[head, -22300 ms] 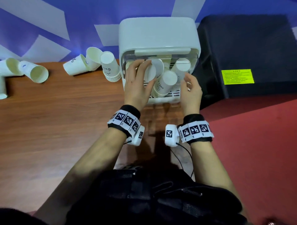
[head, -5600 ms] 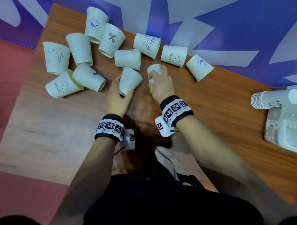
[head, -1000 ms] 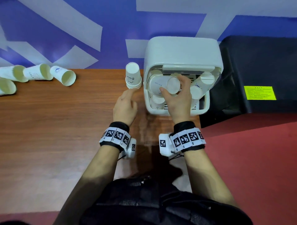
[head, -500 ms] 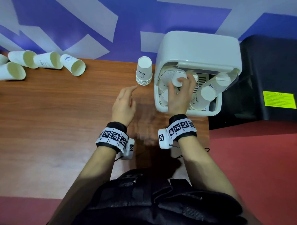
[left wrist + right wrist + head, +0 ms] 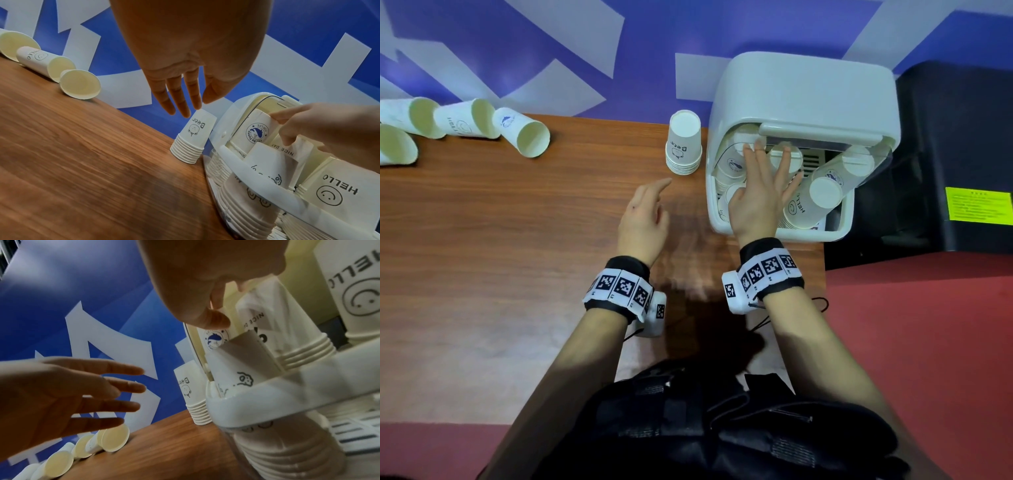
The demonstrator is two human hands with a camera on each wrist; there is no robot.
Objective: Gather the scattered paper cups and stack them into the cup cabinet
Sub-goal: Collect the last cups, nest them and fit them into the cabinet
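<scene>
The white cup cabinet (image 5: pixel 804 89) stands at the table's right end, with several stacks of upside-down paper cups inside. My right hand (image 5: pixel 767 164) reaches into its opening. Its fingers lie straight on the bottoms of the left stacks, and its thumb touches the "NICE DAY" stack (image 5: pixel 267 318). A "HELLO" stack (image 5: pixel 811 202) leans at the front right. My left hand (image 5: pixel 650 202) hovers open above the table, fingers spread, just short of a stack of upside-down cups (image 5: pixel 684 144) that stands left of the cabinet. Its fingertips (image 5: pixel 186 113) hang close over that stack (image 5: pixel 191 138).
Several loose cups (image 5: pixel 527 132) lie on their sides at the table's far left by the blue and white wall. A black box (image 5: pixel 955 137) with a yellow label stands right of the cabinet. Red floor (image 5: pixel 911 342) shows beyond the table's right edge.
My right hand carried a cup stack deeper into the cabinet, then straightened its fingers over the cup bottoms. My left hand stayed hovering near the outside stack.
</scene>
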